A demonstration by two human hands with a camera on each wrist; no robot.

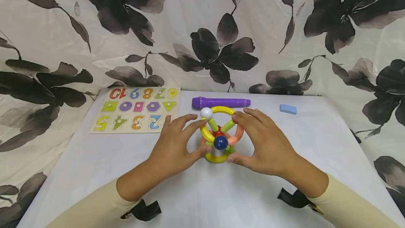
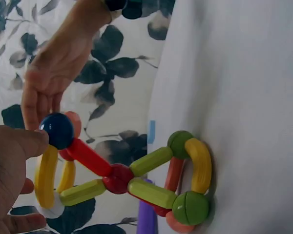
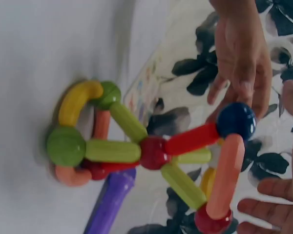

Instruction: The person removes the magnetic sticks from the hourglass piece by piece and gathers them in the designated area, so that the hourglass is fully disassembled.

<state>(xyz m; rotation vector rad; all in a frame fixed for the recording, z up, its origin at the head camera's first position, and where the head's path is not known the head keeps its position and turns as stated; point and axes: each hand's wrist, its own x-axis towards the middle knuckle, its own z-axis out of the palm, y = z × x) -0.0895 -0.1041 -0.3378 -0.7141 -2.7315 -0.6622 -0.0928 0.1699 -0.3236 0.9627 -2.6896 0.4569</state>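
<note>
Filling the back of the view, a pale, softly creased cloth carries large grey-black flowers. The table is white and smooth. On the left towards the back lies a flat, wooden-looking board, its colourful digits in two rows with a middle row of shapes: square, circle, rectangle, hexagon, triangle.

The model stands between the hands, upright at mid-table. The right hand has its fingers loosely extended, clasping nothing, the fingertips beside the model's upper ring. The left hand has its thumb at the ring's front and other fingertips near its left side; whether they grip or merely touch, I cannot tell. Cream sleeves with black straps cover both forearms.

The model looks like glossy plastic: two rings of curved yellow and pink rods, joined by straight, faceted rods, light green and red, meeting in a narrow waist. Behind it lies a purple stick, cylindrical with a thicker end. Well to the right sits a matte blue block. Smallest are the shiny round joints: a blue ball and a white ball above, a red ball at the waist, green balls below.
</note>
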